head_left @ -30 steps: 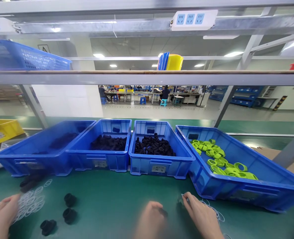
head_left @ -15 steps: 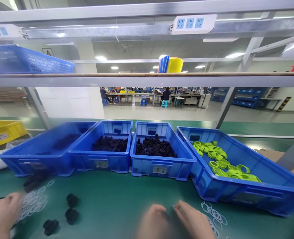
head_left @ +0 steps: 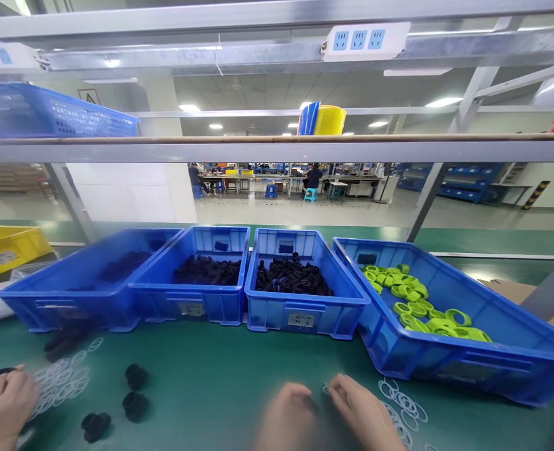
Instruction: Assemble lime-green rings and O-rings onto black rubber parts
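Note:
My left hand (head_left: 287, 418) is low in the middle of the view, blurred, its thumb on top and fingers curled round something too smeared to make out. Just to its right, my right hand (head_left: 364, 413) is closed, with a thin white ring (head_left: 325, 389) at its fingertips. Beside my right hand, several loose white rings (head_left: 403, 404) lie on the green table (head_left: 201, 382). Farther left on the table stand three black fittings, one (head_left: 136, 376) behind another (head_left: 134, 406), with the third (head_left: 95, 427) nearer the front edge.
Three blue bins (head_left: 91, 304) (head_left: 192, 307) (head_left: 300, 317) hold black parts; a fourth (head_left: 483, 369) holds green rings. Another person's hand (head_left: 7, 401) grips a black part at the left, beside more white rings (head_left: 63, 383). A shelf (head_left: 239, 152) spans above.
My right hand has shifted slightly up and left, and the white ring at its fingertips shows more. The other person's hand at the left has moved slightly left.

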Demonstrator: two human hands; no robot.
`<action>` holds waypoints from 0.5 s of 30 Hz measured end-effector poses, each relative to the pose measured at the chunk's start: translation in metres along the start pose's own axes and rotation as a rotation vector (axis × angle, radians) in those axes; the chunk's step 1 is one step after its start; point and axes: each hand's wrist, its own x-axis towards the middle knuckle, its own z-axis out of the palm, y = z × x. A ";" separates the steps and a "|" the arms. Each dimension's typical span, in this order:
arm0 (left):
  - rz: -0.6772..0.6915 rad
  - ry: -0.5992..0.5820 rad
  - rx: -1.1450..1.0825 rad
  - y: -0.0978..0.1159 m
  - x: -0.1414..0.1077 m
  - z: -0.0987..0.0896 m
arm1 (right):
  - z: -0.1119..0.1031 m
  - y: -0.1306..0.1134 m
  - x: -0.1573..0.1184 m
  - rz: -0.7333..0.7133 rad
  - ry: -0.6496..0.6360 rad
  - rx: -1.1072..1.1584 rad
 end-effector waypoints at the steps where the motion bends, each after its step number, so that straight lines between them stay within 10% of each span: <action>1: 0.005 -0.001 0.001 0.001 0.000 0.000 | 0.000 0.001 0.000 0.014 0.005 0.025; 15: 0.120 -0.186 0.417 0.044 -0.036 0.002 | -0.013 -0.041 -0.009 -0.080 -0.163 0.481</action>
